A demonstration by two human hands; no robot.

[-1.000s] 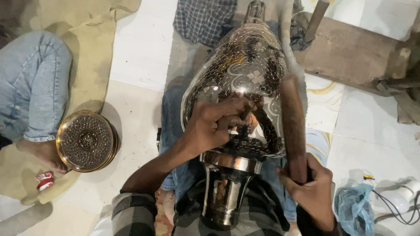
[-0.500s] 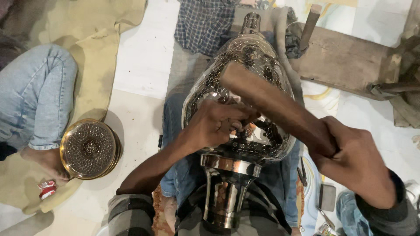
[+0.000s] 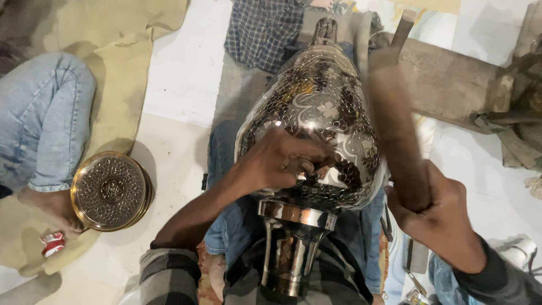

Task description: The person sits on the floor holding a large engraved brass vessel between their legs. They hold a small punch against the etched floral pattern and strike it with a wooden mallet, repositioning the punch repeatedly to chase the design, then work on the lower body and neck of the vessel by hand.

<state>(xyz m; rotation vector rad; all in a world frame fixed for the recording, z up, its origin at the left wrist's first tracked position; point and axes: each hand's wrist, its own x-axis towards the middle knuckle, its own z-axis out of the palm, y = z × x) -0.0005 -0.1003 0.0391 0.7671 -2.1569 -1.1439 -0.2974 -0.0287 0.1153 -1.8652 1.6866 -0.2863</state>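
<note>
A large engraved metal vase (image 3: pixel 316 124) lies across the person's lap, neck pointing far. The right hand (image 3: pixel 437 217) grips a blurred wooden mallet (image 3: pixel 395 124) beside the vase's right flank. The left hand (image 3: pixel 282 158) pinches a small tool against its surface. A round brass dish (image 3: pixel 110 191) sits on the floor at left.

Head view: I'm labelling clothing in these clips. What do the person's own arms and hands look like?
Both hands are bare, no gloves or rings visible. The left hand has a bare forearm, with a grey-and-black checked sleeve pushed up near the elbow. The right hand ends in a dark grey cuff at the wrist.
</note>
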